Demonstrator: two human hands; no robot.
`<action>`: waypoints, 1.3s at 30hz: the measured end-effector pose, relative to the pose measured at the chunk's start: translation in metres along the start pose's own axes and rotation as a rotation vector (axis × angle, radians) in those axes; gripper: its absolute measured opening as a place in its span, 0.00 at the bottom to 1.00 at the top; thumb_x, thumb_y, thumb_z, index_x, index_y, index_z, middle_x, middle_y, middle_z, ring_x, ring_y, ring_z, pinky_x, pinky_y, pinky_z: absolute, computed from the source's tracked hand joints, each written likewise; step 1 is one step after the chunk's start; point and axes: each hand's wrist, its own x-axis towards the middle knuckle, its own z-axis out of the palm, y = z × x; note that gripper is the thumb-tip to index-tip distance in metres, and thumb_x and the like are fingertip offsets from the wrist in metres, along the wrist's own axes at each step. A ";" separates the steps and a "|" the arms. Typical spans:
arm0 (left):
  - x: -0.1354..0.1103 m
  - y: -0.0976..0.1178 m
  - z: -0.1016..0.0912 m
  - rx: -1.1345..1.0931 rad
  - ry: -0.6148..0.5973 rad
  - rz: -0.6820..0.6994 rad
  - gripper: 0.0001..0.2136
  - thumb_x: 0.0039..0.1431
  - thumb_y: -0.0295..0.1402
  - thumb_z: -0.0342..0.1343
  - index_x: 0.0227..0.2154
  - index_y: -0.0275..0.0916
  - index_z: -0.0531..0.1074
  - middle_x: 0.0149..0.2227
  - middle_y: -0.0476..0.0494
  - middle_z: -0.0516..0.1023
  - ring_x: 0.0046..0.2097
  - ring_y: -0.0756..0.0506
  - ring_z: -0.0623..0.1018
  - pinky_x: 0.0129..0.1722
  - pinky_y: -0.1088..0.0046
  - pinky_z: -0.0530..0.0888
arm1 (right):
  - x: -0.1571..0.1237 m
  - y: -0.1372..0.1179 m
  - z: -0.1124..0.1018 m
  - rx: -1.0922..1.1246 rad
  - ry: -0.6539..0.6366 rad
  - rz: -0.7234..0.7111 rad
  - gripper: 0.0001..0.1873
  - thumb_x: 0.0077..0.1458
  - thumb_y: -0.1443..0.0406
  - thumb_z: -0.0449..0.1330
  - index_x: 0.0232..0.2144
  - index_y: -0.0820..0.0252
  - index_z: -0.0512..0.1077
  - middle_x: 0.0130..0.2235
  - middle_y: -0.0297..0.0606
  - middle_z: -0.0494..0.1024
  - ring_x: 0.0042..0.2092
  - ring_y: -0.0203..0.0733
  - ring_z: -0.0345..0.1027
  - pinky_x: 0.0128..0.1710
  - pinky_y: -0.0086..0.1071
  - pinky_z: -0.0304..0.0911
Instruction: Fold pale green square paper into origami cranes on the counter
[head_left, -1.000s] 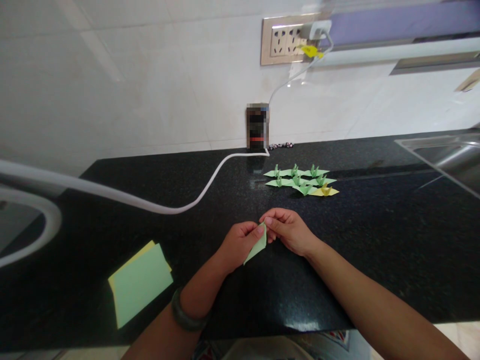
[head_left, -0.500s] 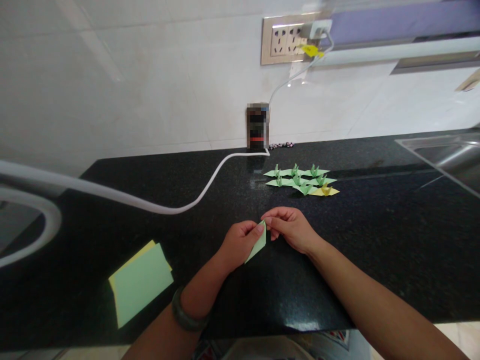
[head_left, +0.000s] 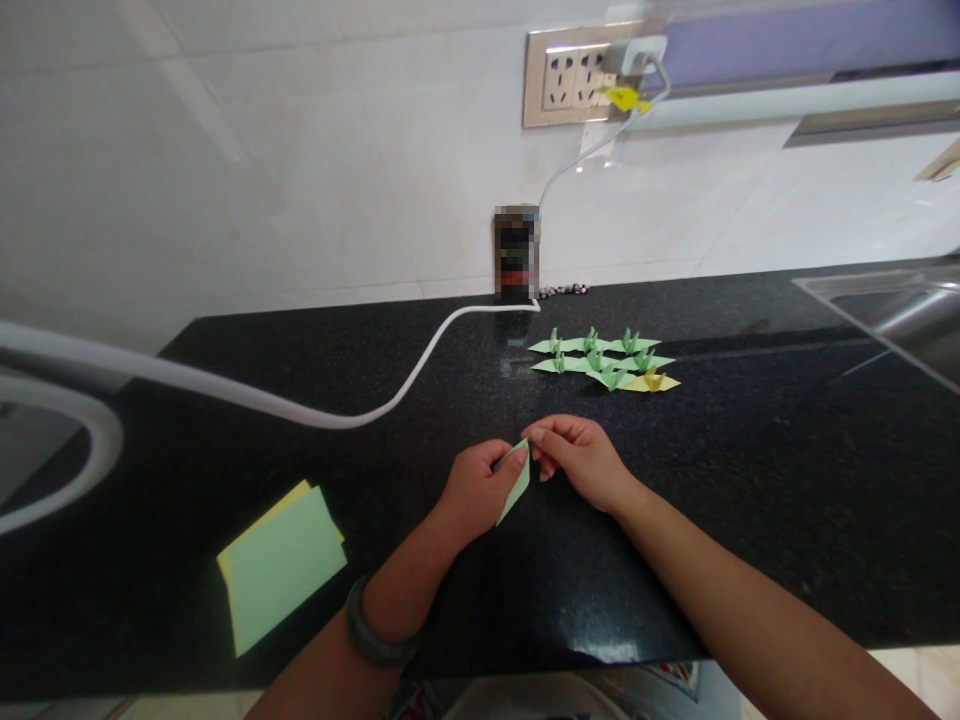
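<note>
Between my hands is a folded piece of light green paper (head_left: 516,491), narrow and pointed, held just above the counter. My left hand (head_left: 478,487) is closed on it, the thumb lying flat along its upper part. At the paper's top corner, the thumb and fingers of my right hand (head_left: 576,455) pinch the tip. Beyond my hands, several green paper cranes (head_left: 592,345) stand in rows, with one yellow paper crane (head_left: 652,382) at the near right end. A stack of green and yellow paper sheets (head_left: 289,575) lies to the left of my left arm.
The black countertop (head_left: 420,440) runs along a tiled wall. A white cable (head_left: 375,412) crosses the left side in front of me. A phone-like device (head_left: 516,255), blurred out, leans on the wall beside a string of beads (head_left: 566,290). At right is a metal sink (head_left: 900,310).
The folded paper has turned slightly, its lower tip shifting a little to the right. Both hands keep their hold in nearly the same place.
</note>
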 end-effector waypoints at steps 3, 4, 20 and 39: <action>0.000 0.000 0.000 0.057 0.037 0.026 0.17 0.52 0.43 0.44 0.22 0.35 0.69 0.19 0.51 0.65 0.23 0.52 0.63 0.22 0.78 0.58 | 0.000 0.000 0.001 -0.032 -0.048 0.033 0.11 0.44 0.60 0.59 0.27 0.64 0.70 0.21 0.31 0.69 0.18 0.26 0.57 0.17 0.23 0.57; 0.000 0.000 0.001 0.085 0.050 0.044 0.17 0.52 0.43 0.44 0.22 0.35 0.69 0.20 0.51 0.65 0.24 0.52 0.64 0.23 0.78 0.58 | -0.001 0.000 0.002 -0.047 -0.060 0.044 0.11 0.43 0.60 0.60 0.26 0.64 0.70 0.22 0.32 0.69 0.19 0.27 0.58 0.17 0.23 0.57; 0.000 -0.002 0.000 0.076 -0.009 0.071 0.14 0.52 0.40 0.46 0.20 0.35 0.67 0.19 0.52 0.63 0.24 0.53 0.62 0.23 0.78 0.57 | -0.003 0.001 0.002 -0.020 -0.055 0.050 0.09 0.43 0.62 0.60 0.23 0.64 0.70 0.21 0.31 0.68 0.18 0.26 0.57 0.16 0.21 0.54; -0.001 0.005 -0.001 -0.364 -0.153 -0.166 0.16 0.47 0.44 0.51 0.22 0.33 0.68 0.18 0.52 0.63 0.20 0.55 0.59 0.19 0.79 0.55 | -0.001 0.003 -0.001 0.221 -0.170 0.088 0.12 0.41 0.63 0.62 0.32 0.63 0.71 0.24 0.30 0.70 0.18 0.25 0.57 0.16 0.21 0.56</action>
